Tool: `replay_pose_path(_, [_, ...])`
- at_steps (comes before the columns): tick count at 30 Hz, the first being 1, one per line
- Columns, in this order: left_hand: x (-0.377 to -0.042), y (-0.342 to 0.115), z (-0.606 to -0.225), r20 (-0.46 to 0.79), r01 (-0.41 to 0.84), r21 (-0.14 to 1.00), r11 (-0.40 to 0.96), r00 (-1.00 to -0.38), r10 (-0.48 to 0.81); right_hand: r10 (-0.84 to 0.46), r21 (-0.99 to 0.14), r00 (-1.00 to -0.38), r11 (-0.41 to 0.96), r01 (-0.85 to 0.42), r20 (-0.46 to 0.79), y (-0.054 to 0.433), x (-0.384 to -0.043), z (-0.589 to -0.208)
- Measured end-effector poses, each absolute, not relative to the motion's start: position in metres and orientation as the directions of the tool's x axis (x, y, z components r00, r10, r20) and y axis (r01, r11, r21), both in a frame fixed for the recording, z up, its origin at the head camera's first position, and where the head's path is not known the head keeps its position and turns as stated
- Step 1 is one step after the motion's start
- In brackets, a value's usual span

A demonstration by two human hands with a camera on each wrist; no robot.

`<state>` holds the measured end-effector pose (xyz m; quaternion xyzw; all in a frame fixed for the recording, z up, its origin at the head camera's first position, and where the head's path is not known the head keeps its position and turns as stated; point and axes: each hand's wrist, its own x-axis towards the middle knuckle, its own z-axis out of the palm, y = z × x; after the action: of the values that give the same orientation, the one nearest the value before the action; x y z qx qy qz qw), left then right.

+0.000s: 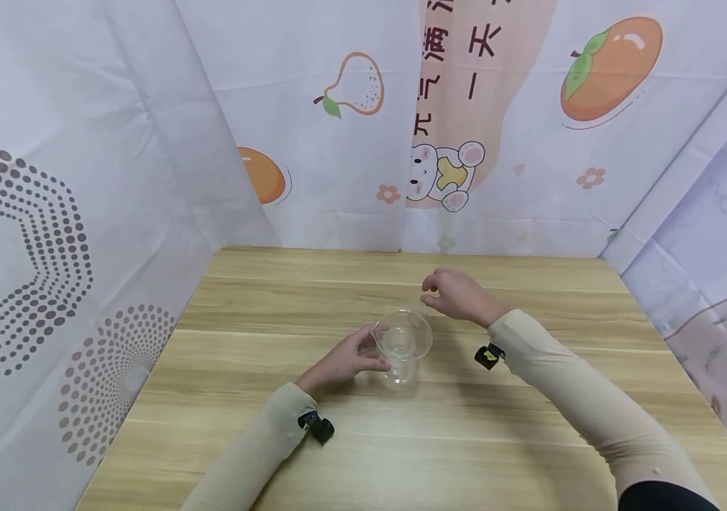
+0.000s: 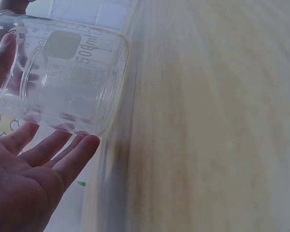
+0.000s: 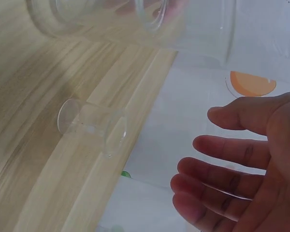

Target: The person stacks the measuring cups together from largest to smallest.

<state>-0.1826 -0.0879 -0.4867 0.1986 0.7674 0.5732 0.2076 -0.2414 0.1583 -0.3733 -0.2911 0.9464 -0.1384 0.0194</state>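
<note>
A large clear beaker (image 1: 424, 348) marked 500 ml stands on the wooden table. My left hand (image 1: 347, 360) grips its left side, with the thumb and fingers spread around the glass wall. Inside the large beaker is a smaller clear glass vessel (image 2: 36, 84), seen through the wall. My right hand (image 1: 457, 294) hovers beyond and to the right of the large beaker. Its fingers (image 3: 217, 174) are loosely bent and hold nothing. Near them, in the right wrist view, a small clear beaker (image 3: 89, 124) stands upright on the table, apart from the hand.
The wooden table (image 1: 261, 298) reaches back to a white printed curtain (image 1: 351, 163). More curtain hangs at the left (image 1: 114, 184) and right (image 1: 708, 270) sides. Each sleeve carries a small black wrist camera.
</note>
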Motion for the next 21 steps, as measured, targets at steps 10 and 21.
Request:
replay_pose_path(10, [-0.182, -0.088, -0.485, -0.094, 0.064, 0.962, 0.267, -0.838, 0.537, -0.542, -0.277, -0.841, 0.808, -0.521, 0.002, 0.158, -0.249, -0.385])
replay_pose_path(21, [-0.183, -0.088, -0.487, -0.098, 0.050, 0.966, 0.252, -0.836, 0.540, -0.524, -0.273, -0.851, 0.826, -0.494, -0.047, 0.156, -0.255, -0.398])
